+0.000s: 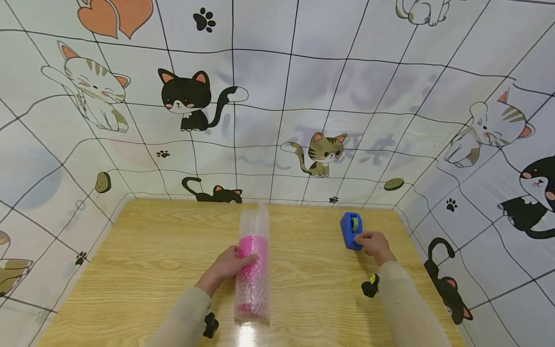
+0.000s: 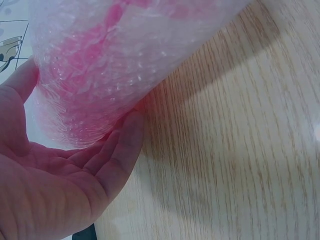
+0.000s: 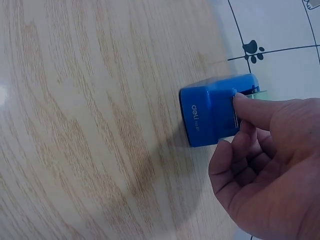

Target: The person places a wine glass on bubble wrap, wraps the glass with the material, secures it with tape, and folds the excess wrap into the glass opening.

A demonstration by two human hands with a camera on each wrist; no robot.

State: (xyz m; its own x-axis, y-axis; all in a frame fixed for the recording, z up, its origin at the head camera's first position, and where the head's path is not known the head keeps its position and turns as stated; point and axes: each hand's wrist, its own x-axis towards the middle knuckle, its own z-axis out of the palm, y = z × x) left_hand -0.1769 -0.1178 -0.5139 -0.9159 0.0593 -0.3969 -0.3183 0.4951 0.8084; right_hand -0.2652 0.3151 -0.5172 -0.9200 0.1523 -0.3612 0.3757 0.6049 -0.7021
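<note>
A pink cylinder rolled in clear bubble wrap (image 1: 253, 289) lies lengthwise on the table. My left hand (image 1: 229, 264) grips it from the left side, thumb across the top and fingers curled under its edge in the left wrist view. To the right stands a blue tape dispenser (image 1: 347, 226) with a pale green roll of tape (image 3: 259, 95). My right hand (image 1: 374, 243) is at its near end, where thumb and index finger pinch at the tape by the cutting edge. The pinched strip itself is hardly visible, and the other fingers curl inward.
The light wooden table (image 1: 173, 231) meets a wall sheet (image 1: 260, 120) printed with cats and grid lines at its back and sides. The empty upper end of the wrap (image 1: 255, 221) reaches near the table's back edge.
</note>
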